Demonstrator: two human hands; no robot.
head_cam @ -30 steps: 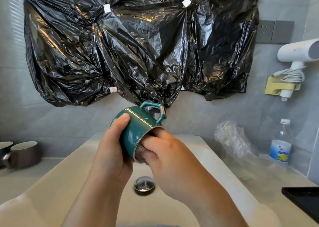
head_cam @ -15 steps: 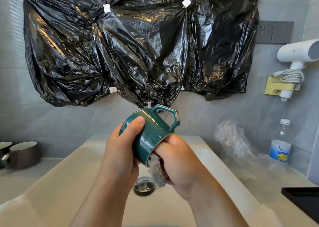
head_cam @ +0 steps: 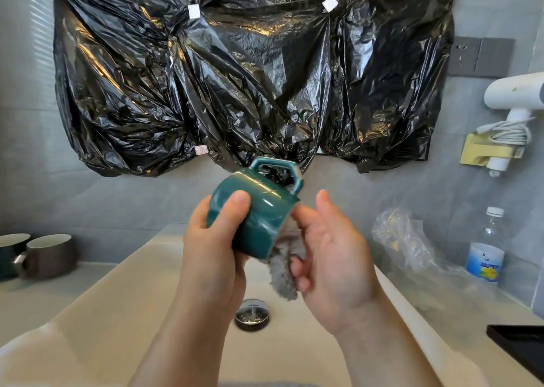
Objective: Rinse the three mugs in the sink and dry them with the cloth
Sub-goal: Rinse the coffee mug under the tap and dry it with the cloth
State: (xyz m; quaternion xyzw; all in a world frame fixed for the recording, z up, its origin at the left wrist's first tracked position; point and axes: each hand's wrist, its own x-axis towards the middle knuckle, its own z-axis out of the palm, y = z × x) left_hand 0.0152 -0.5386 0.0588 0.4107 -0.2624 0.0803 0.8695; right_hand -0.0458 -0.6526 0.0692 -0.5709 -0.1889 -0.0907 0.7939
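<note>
Head-worn wide view, forward and down, apparently close over sink (head_cam: 117, 313)

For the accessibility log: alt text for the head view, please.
The left hand grips a tilted teal mug over a white sink while the right hand holds a grey cloth at its mouth. Two dark mugs stand on the counter at left.

On my monitor I see the person's bare left hand (head_cam: 212, 257) and bare right hand (head_cam: 332, 271). Each joins a bare forearm, the left forearm (head_cam: 176, 342) and the right forearm (head_cam: 382, 354), which runs uncovered to the bottom edge. The left thumb's nail (head_cam: 242, 200) is short, rounded and plain, trimmed close to the fingertip.
</note>
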